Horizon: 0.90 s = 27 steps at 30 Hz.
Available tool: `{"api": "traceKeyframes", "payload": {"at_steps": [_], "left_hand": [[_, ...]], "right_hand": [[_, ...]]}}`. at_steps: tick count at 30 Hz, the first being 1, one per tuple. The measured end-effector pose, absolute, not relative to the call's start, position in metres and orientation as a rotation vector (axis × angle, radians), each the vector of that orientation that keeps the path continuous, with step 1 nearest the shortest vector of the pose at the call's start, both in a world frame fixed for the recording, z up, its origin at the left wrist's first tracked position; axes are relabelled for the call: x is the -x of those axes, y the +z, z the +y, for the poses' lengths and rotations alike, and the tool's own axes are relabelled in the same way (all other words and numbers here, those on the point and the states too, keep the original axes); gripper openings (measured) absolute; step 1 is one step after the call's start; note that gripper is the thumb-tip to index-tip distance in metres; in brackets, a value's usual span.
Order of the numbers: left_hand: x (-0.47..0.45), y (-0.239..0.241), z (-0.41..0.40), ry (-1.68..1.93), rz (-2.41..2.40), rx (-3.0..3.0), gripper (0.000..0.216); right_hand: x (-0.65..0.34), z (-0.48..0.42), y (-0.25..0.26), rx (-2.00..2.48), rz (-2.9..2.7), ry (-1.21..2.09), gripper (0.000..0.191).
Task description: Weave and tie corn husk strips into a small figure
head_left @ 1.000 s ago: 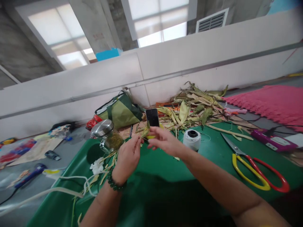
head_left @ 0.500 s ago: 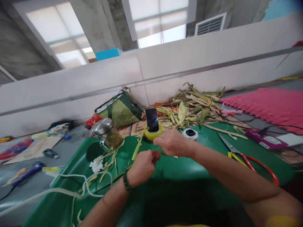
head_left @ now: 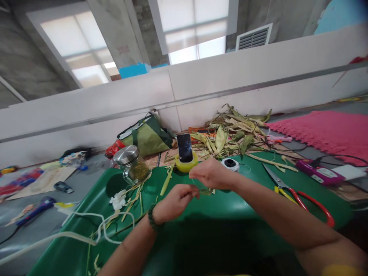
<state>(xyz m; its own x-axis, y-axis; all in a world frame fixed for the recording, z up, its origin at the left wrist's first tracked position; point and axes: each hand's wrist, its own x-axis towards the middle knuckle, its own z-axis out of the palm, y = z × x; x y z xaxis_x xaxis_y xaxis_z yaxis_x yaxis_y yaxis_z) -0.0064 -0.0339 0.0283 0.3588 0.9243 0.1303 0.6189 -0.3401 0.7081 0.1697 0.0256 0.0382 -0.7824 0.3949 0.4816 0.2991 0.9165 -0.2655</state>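
My left hand (head_left: 176,202), with a dark green bead bracelet (head_left: 152,217) at the wrist, is closed. From its fingertips a short green-tan piece of corn husk (head_left: 205,191) sticks out to the right. My right hand (head_left: 214,174) is held just above and to the right, its fingers pinched together. A thin pale thread shows faintly below these fingertips. Behind the right wrist lies a white spool of thread (head_left: 230,165) with a loose loop. A phone (head_left: 184,147) leans upright in a yellow tape roll (head_left: 186,166) beyond the hands.
The green mat (head_left: 230,209) covers the table. Red-handled scissors (head_left: 283,184) lie open at right, near a purple power strip (head_left: 319,171). A heap of corn husks (head_left: 235,128) lies at the back. Left are a glass jar (head_left: 133,165), husk strips and a white cable (head_left: 71,232).
My hands have drawn slightly apart, the left turning and lowering a little. More of the husk piece shows between them. The camera view has shifted slightly.
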Motion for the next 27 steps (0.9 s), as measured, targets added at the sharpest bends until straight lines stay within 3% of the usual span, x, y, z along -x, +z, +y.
{"api": "traceKeyframes", "payload": {"at_steps": [2, 5, 8, 10, 12, 14, 15, 17, 19, 21, 23, 25, 27], "left_hand": [[0.008, 0.031, -0.031, 0.919, 1.215, -1.928, 0.032], [0.010, 0.030, -0.019, 1.288, 1.584, -1.913, 0.028], [0.010, 0.023, -0.016, 0.980, 1.843, -2.099, 0.020], [0.010, 0.021, -0.022, 0.740, 1.465, -2.152, 0.024], [0.013, 0.022, -0.026, 0.905, 1.181, -1.993, 0.034], [0.015, 0.026, -0.026, 1.291, 1.380, -1.835, 0.036], [0.016, 0.028, -0.025, 1.322, 1.520, -1.880, 0.031], [0.015, 0.029, -0.024, 1.097, 1.596, -2.054, 0.024], [0.014, 0.029, -0.024, 0.936, 1.447, -2.110, 0.025], [0.013, 0.028, -0.025, 1.001, 1.295, -2.008, 0.035], [0.012, 0.026, -0.024, 1.306, 1.519, -1.885, 0.036], [0.011, 0.022, -0.023, 1.198, 1.686, -1.997, 0.027], [0.011, 0.018, -0.023, 0.928, 1.497, -2.102, 0.028]], "right_hand": [[-0.167, 0.032, 0.038, 0.552, -2.419, 0.427, 0.024], [-0.157, 0.026, 0.028, 0.676, -2.446, 0.351, 0.021], [-0.157, 0.019, 0.026, 0.670, -2.554, 0.084, 0.014], [-0.162, 0.024, 0.031, 0.690, -2.491, 0.183, 0.017], [-0.163, 0.029, 0.035, 0.709, -2.428, 0.410, 0.027], [-0.160, 0.030, 0.035, 0.719, -2.472, 0.401, 0.023], [-0.158, 0.030, 0.034, 0.695, -2.553, 0.313, 0.017], [-0.154, 0.029, 0.035, 0.652, -2.628, 0.128, 0.011], [-0.153, 0.031, 0.038, 0.660, -2.590, 0.214, 0.015], [-0.154, 0.034, 0.039, 0.693, -2.525, 0.381, 0.020], [-0.154, 0.033, 0.036, 0.679, -2.572, 0.303, 0.017], [-0.156, 0.032, 0.033, 0.653, -2.625, 0.113, 0.014], [-0.158, 0.034, 0.032, 0.640, -2.632, 0.145, 0.016]]}}
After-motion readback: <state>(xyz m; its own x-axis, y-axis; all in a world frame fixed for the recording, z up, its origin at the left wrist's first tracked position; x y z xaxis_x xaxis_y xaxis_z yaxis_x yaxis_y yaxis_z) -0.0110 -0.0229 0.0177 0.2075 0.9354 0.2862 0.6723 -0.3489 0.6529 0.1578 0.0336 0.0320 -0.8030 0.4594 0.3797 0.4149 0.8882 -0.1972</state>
